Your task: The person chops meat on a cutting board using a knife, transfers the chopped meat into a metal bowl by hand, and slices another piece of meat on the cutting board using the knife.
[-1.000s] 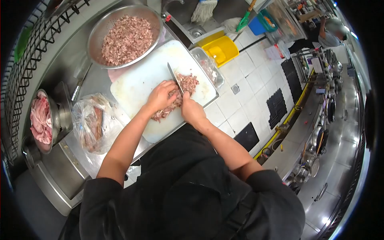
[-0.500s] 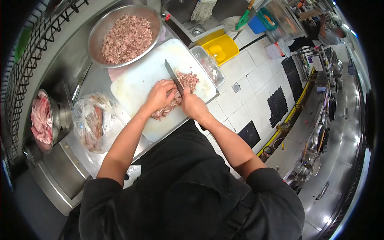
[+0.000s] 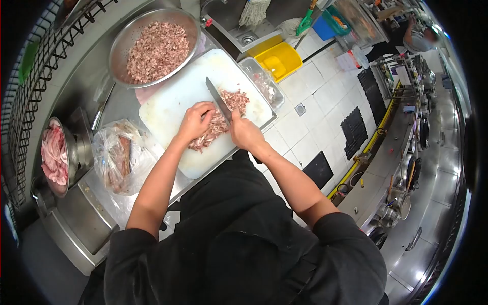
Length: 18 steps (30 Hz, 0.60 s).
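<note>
A white cutting board point(image 3: 170, 109) lies on the steel counter, with a strip of cut meat point(image 3: 209, 136) and a pile of finer chopped meat point(image 3: 238, 101) on it. My right hand point(image 3: 245, 133) is wrapped round the handle of a knife point(image 3: 216, 97), whose blade lies between the two portions. At the left edge of the strip rests my left hand point(image 3: 196, 121), fingers curled and touching the meat; whether they pinch any is hidden. Beyond the board stands a large steel bowl point(image 3: 118, 56) full of chopped meat point(image 3: 157, 51).
On the left are a bowl of meat pieces point(image 3: 54, 152) and a plastic bag point(image 3: 118, 157). Past the board sit a clear container point(image 3: 262, 81) and a yellow bucket point(image 3: 279, 61). A person point(image 3: 421, 40) stands far off at the upper right.
My left hand has drawn back a little to the left from the blade, showing more of the meat strip. The knife has shifted slightly left, its blade still over the meat.
</note>
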{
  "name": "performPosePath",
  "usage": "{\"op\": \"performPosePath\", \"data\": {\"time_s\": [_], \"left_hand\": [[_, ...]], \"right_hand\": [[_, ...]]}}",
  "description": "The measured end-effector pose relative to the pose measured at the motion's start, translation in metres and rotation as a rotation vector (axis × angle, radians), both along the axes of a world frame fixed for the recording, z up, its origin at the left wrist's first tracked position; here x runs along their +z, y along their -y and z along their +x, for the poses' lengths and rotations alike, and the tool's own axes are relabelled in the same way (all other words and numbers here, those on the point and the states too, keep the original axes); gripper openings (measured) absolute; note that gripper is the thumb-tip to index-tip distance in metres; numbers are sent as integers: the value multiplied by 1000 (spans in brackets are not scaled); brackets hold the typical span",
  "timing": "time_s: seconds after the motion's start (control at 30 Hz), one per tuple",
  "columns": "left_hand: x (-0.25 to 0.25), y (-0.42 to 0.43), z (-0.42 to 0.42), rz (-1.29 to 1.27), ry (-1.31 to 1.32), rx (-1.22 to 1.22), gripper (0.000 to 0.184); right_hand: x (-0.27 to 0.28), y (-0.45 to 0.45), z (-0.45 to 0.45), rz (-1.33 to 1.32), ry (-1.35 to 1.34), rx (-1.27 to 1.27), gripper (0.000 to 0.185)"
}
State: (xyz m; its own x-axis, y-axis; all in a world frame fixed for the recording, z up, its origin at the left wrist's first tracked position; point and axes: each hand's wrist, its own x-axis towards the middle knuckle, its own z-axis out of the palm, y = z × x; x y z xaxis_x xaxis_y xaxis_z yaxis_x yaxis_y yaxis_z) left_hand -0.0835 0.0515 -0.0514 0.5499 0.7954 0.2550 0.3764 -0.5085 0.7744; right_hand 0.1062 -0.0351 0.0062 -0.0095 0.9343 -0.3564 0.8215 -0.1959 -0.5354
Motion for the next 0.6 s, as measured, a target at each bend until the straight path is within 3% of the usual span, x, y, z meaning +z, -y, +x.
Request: {"op": "performPosePath", "data": {"time_s": [0.03,0.33,0.47,0.6], "left_hand": [[0,-2,-1,-113,67,15,14],[8,-3,4,18,-15,-47,11],[1,1,4,15,-38,-29,11],[3,2,4,52,-8,-29,10]], "right_hand": [[-2,-1,0,41,20,-1,25],[68,16,-13,-190,82,45,24],[12,19,-23,-154,62,-10,21],[18,0,-9,-52,-8,-4,25]]}}
